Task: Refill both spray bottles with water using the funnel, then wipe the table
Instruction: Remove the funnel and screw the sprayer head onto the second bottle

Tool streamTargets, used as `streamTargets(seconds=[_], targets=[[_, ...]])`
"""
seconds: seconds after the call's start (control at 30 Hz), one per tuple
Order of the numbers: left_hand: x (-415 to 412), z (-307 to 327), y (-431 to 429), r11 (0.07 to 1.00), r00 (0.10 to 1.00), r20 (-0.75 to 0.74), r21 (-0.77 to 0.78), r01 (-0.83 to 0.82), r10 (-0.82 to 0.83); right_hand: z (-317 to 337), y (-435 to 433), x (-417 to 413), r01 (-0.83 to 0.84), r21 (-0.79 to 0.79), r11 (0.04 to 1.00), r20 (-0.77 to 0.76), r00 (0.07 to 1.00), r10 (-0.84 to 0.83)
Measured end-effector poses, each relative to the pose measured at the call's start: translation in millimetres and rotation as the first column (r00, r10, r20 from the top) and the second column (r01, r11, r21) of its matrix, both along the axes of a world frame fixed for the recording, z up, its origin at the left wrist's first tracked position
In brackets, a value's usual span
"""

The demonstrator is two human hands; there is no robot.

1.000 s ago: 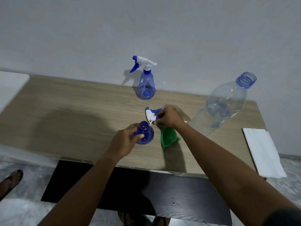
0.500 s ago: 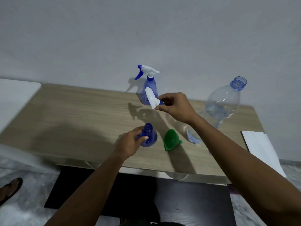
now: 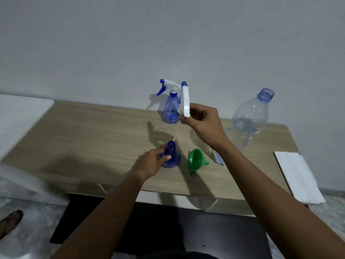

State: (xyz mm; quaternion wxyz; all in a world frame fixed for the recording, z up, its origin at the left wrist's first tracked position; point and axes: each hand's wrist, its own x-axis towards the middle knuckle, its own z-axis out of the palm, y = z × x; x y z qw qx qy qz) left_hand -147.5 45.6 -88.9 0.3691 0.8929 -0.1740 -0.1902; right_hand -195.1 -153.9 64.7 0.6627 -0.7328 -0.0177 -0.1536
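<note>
My left hand (image 3: 151, 164) grips a small blue spray bottle (image 3: 172, 157) that stands uncapped on the wooden table (image 3: 93, 139). My right hand (image 3: 202, 123) holds its white spray head (image 3: 185, 99) raised well above the table, the thin dip tube trailing down toward the bottle's neck. A green funnel (image 3: 197, 162) lies on its side just right of the bottle. The second spray bottle (image 3: 170, 107), with its head on, stands at the back by the wall. A large clear water bottle (image 3: 250, 120), uncapped and partly full, stands at the right.
A folded white cloth (image 3: 296, 176) lies at the table's right end, overhanging the front edge. A white surface (image 3: 20, 114) adjoins the table on the left. A sandalled foot (image 3: 10, 222) shows on the floor at lower left. A grey wall is close behind.
My right hand has lifted the spray head off the near bottle and raised it higher, drawing the dip tube out. My left hand stays on the bottle.
</note>
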Motion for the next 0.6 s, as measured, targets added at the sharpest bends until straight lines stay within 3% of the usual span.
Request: streamTargets(seconds=[0.23, 0.43, 0.6], targets=[[-1.8, 3.3, -1.3, 1.0, 0.999, 0.03, -0.004, 0.014, -0.014, -44.1, 8.4, 5.6, -0.039, -0.041, 0.998, -0.101, 0.994, 0.035], [-0.2, 1.6, -2.4, 1.0, 0.998, 0.066, 0.001, 0.001, -0.001, -87.8, 12.6, -3.8, -0.116, -0.179, 0.977, -0.244, 0.967, 0.07], [-0.6, 1.4, 1.2, 1.0, 0.999, 0.052, -0.012, -0.003, 0.003, -88.3, 13.8, -5.2, -0.127, -0.259, 0.958, -0.244, 0.968, 0.063]])
